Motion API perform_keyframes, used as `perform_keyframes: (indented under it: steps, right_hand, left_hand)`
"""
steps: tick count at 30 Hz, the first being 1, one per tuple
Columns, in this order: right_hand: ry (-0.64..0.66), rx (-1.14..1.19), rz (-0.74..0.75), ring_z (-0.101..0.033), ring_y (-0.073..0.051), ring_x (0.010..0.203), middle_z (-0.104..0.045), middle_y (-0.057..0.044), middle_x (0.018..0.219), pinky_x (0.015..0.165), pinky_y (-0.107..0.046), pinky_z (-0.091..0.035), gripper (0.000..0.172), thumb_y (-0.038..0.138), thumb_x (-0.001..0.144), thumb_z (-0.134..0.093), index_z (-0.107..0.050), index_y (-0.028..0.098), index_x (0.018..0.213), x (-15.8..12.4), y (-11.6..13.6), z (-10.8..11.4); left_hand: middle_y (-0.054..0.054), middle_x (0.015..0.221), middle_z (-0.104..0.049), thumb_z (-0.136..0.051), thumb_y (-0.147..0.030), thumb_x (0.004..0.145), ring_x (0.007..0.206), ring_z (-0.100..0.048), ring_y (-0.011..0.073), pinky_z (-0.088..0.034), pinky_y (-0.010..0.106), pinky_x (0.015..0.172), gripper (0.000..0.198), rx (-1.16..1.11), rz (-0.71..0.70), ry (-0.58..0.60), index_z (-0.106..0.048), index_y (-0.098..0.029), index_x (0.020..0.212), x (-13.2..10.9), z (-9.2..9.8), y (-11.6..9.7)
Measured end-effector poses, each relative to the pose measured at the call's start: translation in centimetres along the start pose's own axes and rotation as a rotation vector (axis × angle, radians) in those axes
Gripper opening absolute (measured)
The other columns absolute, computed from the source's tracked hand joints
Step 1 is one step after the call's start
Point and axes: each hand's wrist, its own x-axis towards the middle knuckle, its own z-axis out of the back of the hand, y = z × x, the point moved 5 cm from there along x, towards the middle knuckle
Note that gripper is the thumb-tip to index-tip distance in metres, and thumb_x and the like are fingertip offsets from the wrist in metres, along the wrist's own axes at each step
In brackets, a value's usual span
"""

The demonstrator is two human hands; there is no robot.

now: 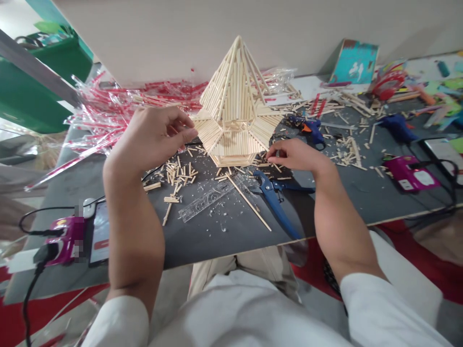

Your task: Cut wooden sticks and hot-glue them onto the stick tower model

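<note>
A pointed model built of thin wooden sticks (233, 101) stands on the dark board (202, 236) in front of me. My left hand (150, 135) grips its left wing, thumb pressed to the edge. My right hand (292, 154) rests on the board at the model's right base, fingers pinched on a short wooden stick. Cut stick pieces (177, 176) lie scattered below the model, and one long stick (249, 202) lies loose on the board.
Blue cutting pliers (275, 200) and a clear ruler (206, 200) lie near the front edge. Blue glue guns (311, 130) sit at the right, purple devices (412, 176) at both sides, red-and-clear wrappers (119, 108) at back left.
</note>
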Motion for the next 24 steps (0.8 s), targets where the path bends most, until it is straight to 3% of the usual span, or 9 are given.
perform_keyframes:
  steps: [3,8,13,17,21,24]
  right_hand:
    - [0.057,0.052,0.006,-0.061,-0.017,0.068,-0.075,-0.004,0.090,0.063,-0.030,-0.043,0.023,0.043,0.085,-0.070,-0.077,0.022,0.093,0.1,0.1,-0.5]
    - [0.103,-0.086,0.061,-0.063,-0.017,0.072,-0.074,-0.006,0.085,0.067,-0.029,-0.042,0.018,0.034,0.087,-0.068,-0.077,0.019,0.090,1.0,0.9,-1.6]
    - [0.085,-0.313,0.051,-0.065,-0.020,0.077,-0.074,-0.007,0.086,0.070,-0.032,-0.041,0.015,0.027,0.087,-0.064,-0.077,0.019,0.088,0.9,2.1,-1.9]
    - [0.032,-0.365,-0.003,-0.065,-0.024,0.079,-0.073,-0.014,0.095,0.066,-0.035,-0.039,0.020,0.025,0.089,-0.057,-0.075,0.017,0.089,0.6,2.9,-2.0]
    - [0.008,-0.351,-0.030,-0.067,-0.024,0.080,-0.074,-0.010,0.092,0.066,-0.035,-0.041,0.015,0.024,0.089,-0.057,-0.071,0.018,0.088,0.3,2.8,-1.4]
    - [-0.020,-0.248,-0.039,-0.068,-0.021,0.078,-0.075,-0.007,0.088,0.068,-0.033,-0.045,0.016,0.029,0.093,-0.056,-0.068,0.019,0.093,-1.0,2.2,0.4]
  left_hand:
    - [0.003,0.080,-0.072,-0.071,-0.035,0.087,0.074,-0.065,0.0166,-0.050,0.031,0.076,0.022,0.001,0.013,0.013,-0.076,-0.020,0.101,0.0,0.0,-0.2]
    - [0.002,0.080,-0.073,-0.069,-0.040,0.087,0.073,-0.066,0.0181,-0.049,0.033,0.077,0.023,0.101,0.011,0.031,-0.076,-0.022,0.099,-0.1,0.0,-1.1]
    - [0.001,0.083,-0.075,-0.067,-0.041,0.089,0.072,-0.066,0.0168,-0.047,0.031,0.075,0.023,0.130,-0.034,0.053,-0.076,-0.022,0.100,-0.2,-0.3,-2.1]
    - [0.000,0.078,-0.074,-0.067,-0.036,0.091,0.069,-0.063,0.0138,-0.045,0.029,0.073,0.019,0.132,-0.091,0.023,-0.075,-0.020,0.097,-0.4,-0.6,-3.4]
    - [-0.001,0.071,-0.071,-0.065,-0.031,0.092,0.065,-0.061,0.0121,-0.044,0.028,0.072,0.015,0.088,-0.145,-0.050,-0.075,-0.019,0.091,-0.7,-0.8,-4.7]
    - [-0.001,0.071,-0.071,-0.065,-0.031,0.092,0.065,-0.062,0.0127,-0.044,0.028,0.068,0.015,0.058,-0.221,-0.014,-0.075,-0.019,0.092,-0.7,-1.7,-5.6]
